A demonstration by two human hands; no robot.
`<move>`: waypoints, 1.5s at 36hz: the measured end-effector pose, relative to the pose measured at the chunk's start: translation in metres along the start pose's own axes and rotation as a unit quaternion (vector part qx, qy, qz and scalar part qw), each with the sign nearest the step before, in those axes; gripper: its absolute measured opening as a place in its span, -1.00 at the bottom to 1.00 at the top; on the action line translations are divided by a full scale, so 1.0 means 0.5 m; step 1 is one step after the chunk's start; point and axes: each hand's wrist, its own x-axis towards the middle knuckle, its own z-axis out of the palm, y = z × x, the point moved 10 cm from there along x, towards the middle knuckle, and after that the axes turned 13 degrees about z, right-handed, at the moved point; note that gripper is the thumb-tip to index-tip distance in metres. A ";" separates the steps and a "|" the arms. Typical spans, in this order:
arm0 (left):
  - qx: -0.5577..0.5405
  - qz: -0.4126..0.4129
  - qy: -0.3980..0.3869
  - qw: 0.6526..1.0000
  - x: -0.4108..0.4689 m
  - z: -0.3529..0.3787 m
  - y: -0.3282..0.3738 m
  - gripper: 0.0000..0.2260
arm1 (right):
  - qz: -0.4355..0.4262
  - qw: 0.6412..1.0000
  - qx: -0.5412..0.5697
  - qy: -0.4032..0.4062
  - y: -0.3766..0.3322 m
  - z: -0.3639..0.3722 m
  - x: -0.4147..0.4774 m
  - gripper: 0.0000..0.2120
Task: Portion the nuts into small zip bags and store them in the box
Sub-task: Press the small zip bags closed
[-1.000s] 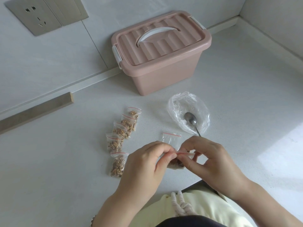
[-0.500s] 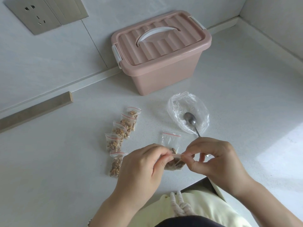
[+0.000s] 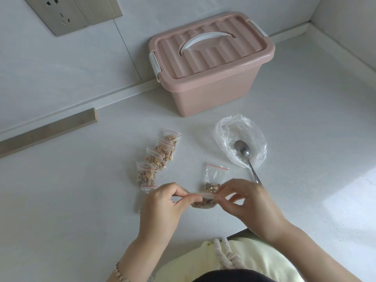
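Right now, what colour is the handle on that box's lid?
White handle, against the dusty-pink lid; the head view shows it best.

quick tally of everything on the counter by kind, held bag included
small clear zip bags with red seal strips: 7 (5 in a row, 1 apart, 1 pinched by left hand and right hand)
pink plastic lidded box: 1
large crumpled clear plastic bag: 1
silver metal spoon: 1
total: 10

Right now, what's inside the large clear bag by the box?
A spoon: its bowl lies inside the clear bag, handle sticking out toward the right hand. No nuts visible; crumpled film could hide crumbs.
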 end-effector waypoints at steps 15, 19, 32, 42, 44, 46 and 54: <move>0.175 -0.374 -0.074 0.908 -0.157 0.019 -0.314 -0.36 | 0.312 0.931 0.185 0.052 0.234 0.045 0.127 -0.88; 0.186 -0.374 -0.043 0.908 -0.164 0.028 -0.321 -0.49 | 0.325 0.942 0.051 0.068 0.267 0.031 0.106 -0.66; -0.005 -0.248 0.054 0.967 -0.108 0.051 -0.168 -0.68 | 0.204 0.973 0.109 -0.004 0.157 0.074 0.030 -0.82; -0.180 -0.124 0.035 0.975 -0.039 0.090 0.001 -0.59 | 0.114 0.948 0.297 0.018 0.034 0.021 0.012 -0.86; -0.219 -0.107 0.020 0.970 -0.031 0.094 0.018 -0.53 | 0.102 0.947 0.302 0.038 0.022 -0.003 0.004 -0.84; -0.268 -0.091 0.014 0.959 -0.019 0.091 0.037 -0.54 | 0.092 0.950 0.292 0.052 0.012 -0.023 -0.004 -0.78; -0.390 -0.092 0.040 0.915 0.010 0.069 0.050 -0.81 | -0.003 0.980 0.173 0.098 -0.042 -0.062 -0.033 -0.87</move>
